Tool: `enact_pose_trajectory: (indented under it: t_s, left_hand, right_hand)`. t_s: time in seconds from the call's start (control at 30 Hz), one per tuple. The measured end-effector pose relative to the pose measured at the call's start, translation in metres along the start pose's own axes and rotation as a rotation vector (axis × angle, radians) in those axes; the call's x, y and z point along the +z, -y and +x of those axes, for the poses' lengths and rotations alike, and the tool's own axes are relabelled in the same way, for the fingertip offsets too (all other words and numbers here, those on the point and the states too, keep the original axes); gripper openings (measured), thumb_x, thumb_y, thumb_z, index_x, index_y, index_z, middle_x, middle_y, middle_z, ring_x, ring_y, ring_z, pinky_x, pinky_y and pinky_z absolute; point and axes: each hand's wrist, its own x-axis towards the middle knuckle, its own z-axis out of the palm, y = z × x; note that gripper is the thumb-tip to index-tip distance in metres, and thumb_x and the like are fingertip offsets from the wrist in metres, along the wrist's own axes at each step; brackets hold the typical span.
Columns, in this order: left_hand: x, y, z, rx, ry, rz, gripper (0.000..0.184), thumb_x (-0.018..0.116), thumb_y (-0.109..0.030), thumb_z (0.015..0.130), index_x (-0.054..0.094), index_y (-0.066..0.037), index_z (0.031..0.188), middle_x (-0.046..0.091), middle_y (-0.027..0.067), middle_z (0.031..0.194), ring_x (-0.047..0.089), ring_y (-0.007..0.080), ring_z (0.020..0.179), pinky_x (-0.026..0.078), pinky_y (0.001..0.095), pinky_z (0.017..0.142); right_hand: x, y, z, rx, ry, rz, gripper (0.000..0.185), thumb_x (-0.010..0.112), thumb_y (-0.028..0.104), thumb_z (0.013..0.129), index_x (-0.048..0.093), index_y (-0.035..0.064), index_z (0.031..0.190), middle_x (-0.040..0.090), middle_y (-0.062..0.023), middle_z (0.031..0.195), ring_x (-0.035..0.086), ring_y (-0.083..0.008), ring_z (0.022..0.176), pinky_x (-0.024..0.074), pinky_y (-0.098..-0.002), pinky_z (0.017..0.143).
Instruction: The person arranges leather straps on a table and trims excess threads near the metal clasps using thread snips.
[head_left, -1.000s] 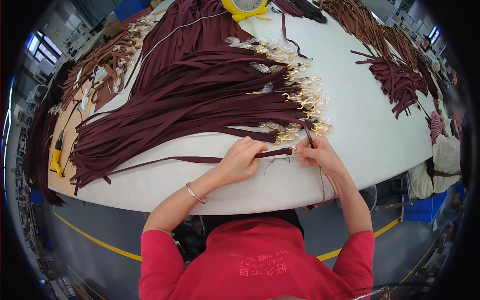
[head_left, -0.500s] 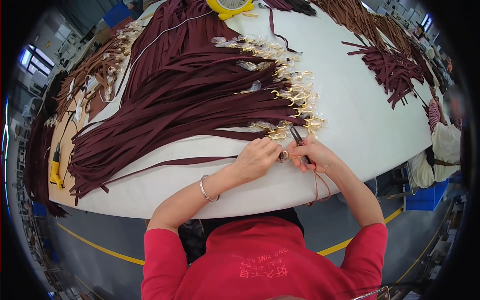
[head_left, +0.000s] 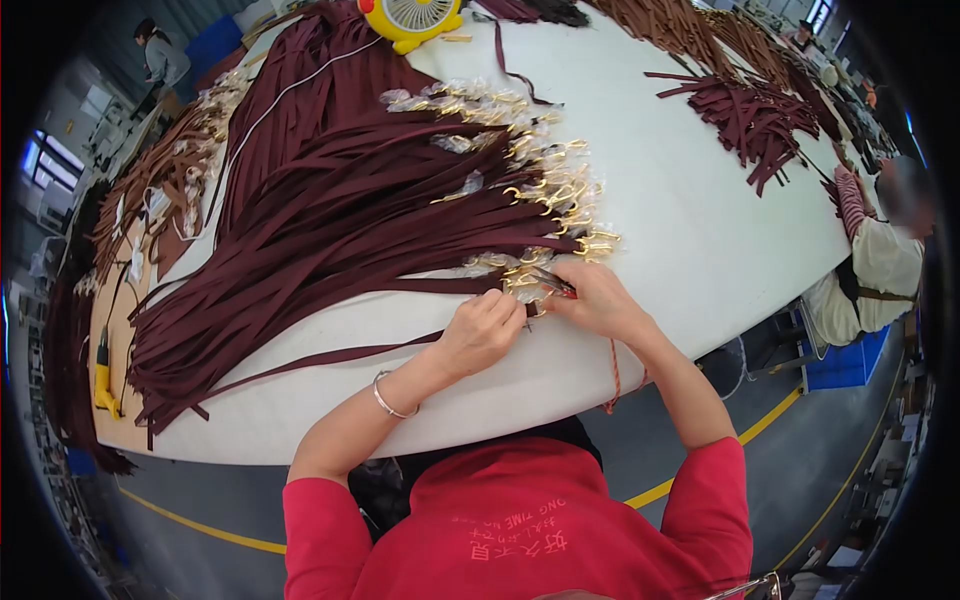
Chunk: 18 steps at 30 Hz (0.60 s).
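My left hand (head_left: 483, 332) is closed on the end of a dark maroon strap (head_left: 340, 352), which trails left across the white table. In my right hand (head_left: 598, 300) is a pair of small thread snips (head_left: 556, 284), dark points facing up and left, red showing near the fingers. The two hands almost meet at the strap's end, where a small dark piece (head_left: 532, 310) shows between them; its detail is hidden by fingers. A braided orange cord (head_left: 614, 375) hangs below my right wrist. Just beyond the hands, gold hooks in clear plastic (head_left: 555, 185) tip a large bundle of maroon straps (head_left: 330, 235).
A yellow fan (head_left: 412, 20) stands at the back. Shorter maroon straps (head_left: 750, 125) lie on the right of the white table (head_left: 680, 240), brown straps (head_left: 660, 30) behind. A yellow-handled tool (head_left: 103, 375) rests at the left. Another person (head_left: 885, 240) sits at the right edge.
Both hands have shifted a little left in view, and the whole scene has shifted with the camera. The snips have turned from pointing steeply up to lying flatter, over the strap's end.
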Motion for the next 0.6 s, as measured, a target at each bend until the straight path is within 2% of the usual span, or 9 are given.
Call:
enact_pose_trajectory:
  t_s: [0.03, 0.07, 0.13, 0.2, 0.23, 0.27, 0.33, 0.47, 0.6]
  left_hand:
    - [0.001, 0.001, -0.001, -0.009, -0.006, -0.025, 0.01, 0.054, -0.007, 0.066, 0.053, -0.001, 0.074, 0.045, 0.0059, 0.069, 0.049, 0.0197, 0.065, 0.043, 0.0334, 0.053]
    - [0.001, 0.002, -0.001, -0.088, 0.017, -0.102, 0.006, 0.055, -0.005, 0.07, 0.052, -0.001, 0.074, 0.049, 0.0082, 0.068, 0.052, 0.0232, 0.062, 0.045, 0.0368, 0.051]
    - [0.001, 0.008, 0.001, -0.196, 0.014, -0.253, 0.006, 0.055, -0.002, 0.071, 0.055, -0.001, 0.077, 0.052, 0.0092, 0.069, 0.054, 0.0244, 0.061, 0.045, 0.0356, 0.052]
    - [-0.007, 0.011, 0.006, -0.361, 0.046, -0.479, 0.006, 0.056, 0.0, 0.077, 0.059, -0.001, 0.083, 0.06, 0.0122, 0.073, 0.06, 0.0268, 0.063, 0.048, 0.0335, 0.057]
    - [-0.007, 0.013, 0.007, -0.365, 0.05, -0.479, 0.006, 0.056, 0.0, 0.077, 0.059, -0.001, 0.083, 0.06, 0.0122, 0.073, 0.06, 0.0268, 0.063, 0.048, 0.0335, 0.057]
    - [-0.007, 0.014, 0.008, -0.374, 0.054, -0.526, 0.007, 0.056, 0.0, 0.077, 0.06, -0.001, 0.082, 0.061, 0.0121, 0.073, 0.06, 0.0262, 0.064, 0.048, 0.0328, 0.058]
    - [-0.01, 0.016, 0.01, -0.411, 0.085, -0.606, 0.008, 0.056, 0.0, 0.077, 0.062, 0.001, 0.082, 0.062, 0.0125, 0.073, 0.061, 0.0244, 0.064, 0.048, 0.031, 0.059]
    - [-0.009, 0.02, 0.009, -0.463, 0.1, -0.667, 0.008, 0.057, -0.001, 0.077, 0.061, 0.002, 0.083, 0.062, 0.0126, 0.072, 0.06, 0.0208, 0.062, 0.046, 0.0292, 0.057]
    - [-0.011, 0.02, 0.01, -0.508, 0.122, -0.706, 0.008, 0.059, -0.004, 0.079, 0.061, 0.003, 0.083, 0.061, 0.012, 0.069, 0.057, 0.0163, 0.058, 0.044, 0.0272, 0.055]
  right_hand:
    - [0.003, 0.001, -0.003, -0.104, -0.117, -0.178, 0.025, 0.067, 0.017, 0.07, 0.058, 0.0042, 0.089, 0.055, -0.0114, 0.081, 0.056, -0.0278, 0.071, 0.0453, -0.0392, 0.06]
    - [0.006, 0.005, -0.007, -0.112, -0.105, -0.17, 0.025, 0.067, 0.017, 0.07, 0.058, 0.0042, 0.089, 0.055, -0.0114, 0.081, 0.056, -0.0278, 0.071, 0.0453, -0.0392, 0.06]
    - [0.011, 0.01, -0.016, -0.216, -0.316, -0.443, 0.025, 0.067, 0.018, 0.072, 0.057, 0.0061, 0.091, 0.053, -0.0093, 0.084, 0.057, -0.0246, 0.068, 0.0469, -0.0372, 0.053]
    - [0.017, 0.009, -0.024, -0.183, -0.326, -0.497, 0.028, 0.066, 0.019, 0.073, 0.055, 0.0065, 0.096, 0.055, -0.0094, 0.083, 0.058, -0.0241, 0.066, 0.0469, -0.0362, 0.05]
    - [0.019, 0.008, -0.026, -0.148, -0.339, -0.558, 0.031, 0.065, 0.019, 0.074, 0.053, 0.007, 0.1, 0.057, -0.0096, 0.081, 0.059, -0.0235, 0.063, 0.0468, -0.0351, 0.047]
    - [0.02, 0.012, -0.028, -0.147, -0.334, -0.553, 0.031, 0.065, 0.019, 0.074, 0.053, 0.007, 0.1, 0.057, -0.0096, 0.081, 0.059, -0.0235, 0.063, 0.0468, -0.0351, 0.047]
    - [0.018, 0.022, -0.03, -0.028, -0.111, -0.496, 0.04, 0.062, 0.022, 0.078, 0.045, 0.0043, 0.11, 0.058, -0.0105, 0.076, 0.06, -0.0263, 0.059, 0.0461, -0.0367, 0.045]
    - [0.024, 0.023, -0.031, -0.012, -0.097, -0.379, 0.042, 0.06, 0.025, 0.081, 0.041, 0.0026, 0.109, 0.06, -0.0125, 0.072, 0.06, -0.0295, 0.054, 0.046, -0.0376, 0.046]
    - [0.019, 0.03, -0.033, -0.01, -0.08, -0.356, 0.032, 0.059, 0.026, 0.082, 0.041, 0.0019, 0.096, 0.06, -0.0138, 0.072, 0.06, -0.0318, 0.057, 0.0456, -0.0389, 0.045]
